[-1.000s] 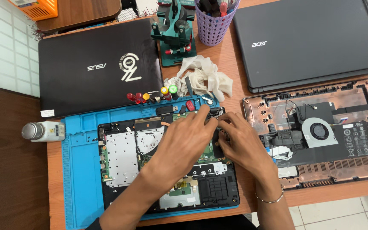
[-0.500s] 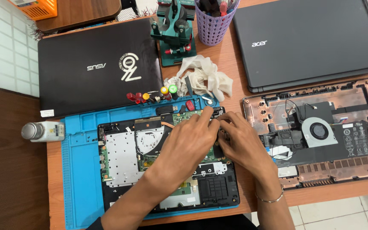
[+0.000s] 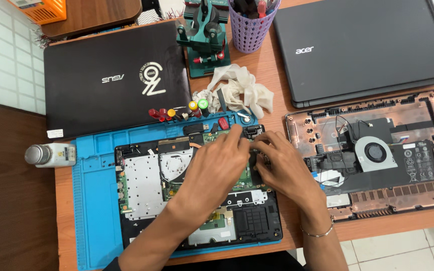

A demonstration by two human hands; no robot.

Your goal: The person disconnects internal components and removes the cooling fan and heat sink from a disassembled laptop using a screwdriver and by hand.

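An open laptop (image 3: 197,195) lies on a blue mat (image 3: 94,200) on the table (image 3: 277,80), near the front edge. Its back cover is off, so the green board (image 3: 177,188) and silver plates are seen.

Both hands are pressed together over the top right part of the laptop. The left hand (image 3: 217,165) is laid flat with its fingers (image 3: 234,138) stretched toward the back corner. The right hand (image 3: 282,168) is curled, and its fingers (image 3: 263,145) are bent down onto the board. Something small may be pinched there, but it is hidden, so it cannot be told what is held, if anything.

The laptop is judged to be stiff and a bit heavy, but its inside is easily hurt. The board is thin and can be cracked or scratched. The little wires and plugs can be torn if pulled hard. It is best held by the black frame at the edges, not by the board. Small parts are best taken gently with the fingertips.

A row of screwdrivers (image 3: 179,111) and a white rag (image 3: 239,90) lie just behind the mat. A bottom cover (image 3: 377,155) with a round fan (image 3: 375,153) lies to the right. Two shut laptops are set further back.
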